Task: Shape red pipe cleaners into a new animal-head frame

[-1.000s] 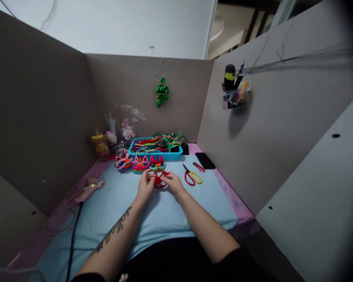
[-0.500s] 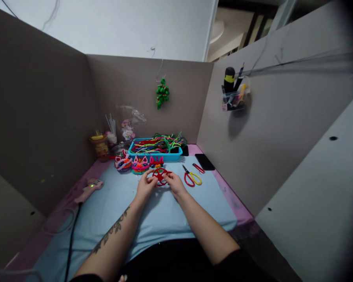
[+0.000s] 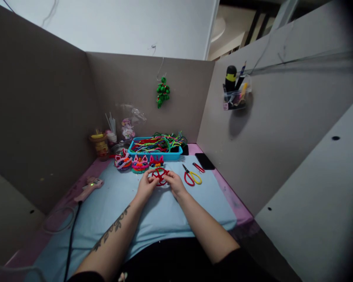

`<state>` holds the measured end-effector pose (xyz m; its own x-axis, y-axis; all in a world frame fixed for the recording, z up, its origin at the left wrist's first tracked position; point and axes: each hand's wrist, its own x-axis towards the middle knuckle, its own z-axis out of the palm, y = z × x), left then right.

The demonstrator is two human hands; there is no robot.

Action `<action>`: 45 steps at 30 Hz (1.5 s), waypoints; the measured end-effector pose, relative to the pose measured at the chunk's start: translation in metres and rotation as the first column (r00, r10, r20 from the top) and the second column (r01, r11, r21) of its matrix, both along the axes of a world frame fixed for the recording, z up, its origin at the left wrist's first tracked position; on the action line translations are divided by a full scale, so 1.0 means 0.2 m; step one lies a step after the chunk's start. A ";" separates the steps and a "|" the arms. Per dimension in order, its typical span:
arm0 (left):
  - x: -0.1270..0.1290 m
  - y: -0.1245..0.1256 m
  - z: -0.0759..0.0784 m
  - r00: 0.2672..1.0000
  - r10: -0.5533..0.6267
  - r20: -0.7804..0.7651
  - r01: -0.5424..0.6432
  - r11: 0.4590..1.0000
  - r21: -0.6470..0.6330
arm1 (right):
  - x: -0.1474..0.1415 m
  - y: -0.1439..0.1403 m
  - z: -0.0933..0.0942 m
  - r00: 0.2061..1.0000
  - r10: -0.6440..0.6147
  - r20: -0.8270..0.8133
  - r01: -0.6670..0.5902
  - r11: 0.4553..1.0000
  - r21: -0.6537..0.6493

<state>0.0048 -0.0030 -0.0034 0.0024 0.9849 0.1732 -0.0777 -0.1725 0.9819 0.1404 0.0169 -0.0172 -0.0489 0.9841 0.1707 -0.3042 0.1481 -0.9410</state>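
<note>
Both hands meet over the light blue mat (image 3: 153,211) on a red pipe-cleaner ring with spokes (image 3: 160,175). My left hand (image 3: 146,186) pinches its left side and my right hand (image 3: 173,183) pinches its right side, holding it just above the mat. Just behind the ring lie three finished pipe-cleaner animal faces (image 3: 139,163) in a row. A blue tray of mixed coloured pipe cleaners (image 3: 155,148) stands behind them.
Red and yellow scissors (image 3: 191,177) and a small red tool (image 3: 199,167) lie right of my hands, a black phone (image 3: 204,160) beyond. A pink glue gun (image 3: 88,188) with black cord lies left. Brown partition walls (image 3: 41,117) enclose the desk; a pen holder (image 3: 234,96) hangs on the right wall.
The red ring has been raised a little and turned between my fingers; both hands shifted slightly away from me. Nothing else moved.
</note>
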 end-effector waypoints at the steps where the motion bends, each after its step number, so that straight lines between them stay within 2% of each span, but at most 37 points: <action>1: 0.00 0.00 0.01 1.000 -0.007 0.004 0.007 1.000 0.005 | 0.00 0.00 0.00 1.000 -0.010 0.007 0.010 1.000 0.006; 9: 0.01 -0.02 0.03 1.000 -0.010 0.021 0.010 1.000 0.013 | 0.00 0.02 -0.04 0.982 -0.093 0.167 0.072 0.989 0.127; 16: -0.01 0.02 -0.01 0.994 0.083 0.067 -0.080 0.995 -0.051 | 0.02 0.01 -0.01 0.907 -0.344 0.243 0.289 0.928 0.235; 24: -0.02 0.01 -0.01 0.990 0.106 0.092 -0.097 0.991 -0.093 | 0.01 -0.03 0.02 0.869 -0.352 0.347 0.243 0.915 0.322; 38: 0.00 0.00 -0.01 0.996 0.007 0.083 0.004 0.991 -0.133 | 0.02 -0.02 0.00 0.808 -0.409 0.424 0.264 0.895 0.360; 42: 0.00 0.00 0.00 0.996 0.015 0.091 -0.004 0.992 -0.126 | 0.02 -0.02 -0.01 0.773 -0.411 0.483 0.241 0.895 0.376; 45: 0.00 0.00 0.00 0.995 0.019 0.103 -0.007 0.993 -0.116 | 0.01 -0.02 -0.01 0.756 -0.423 0.499 0.203 0.877 0.436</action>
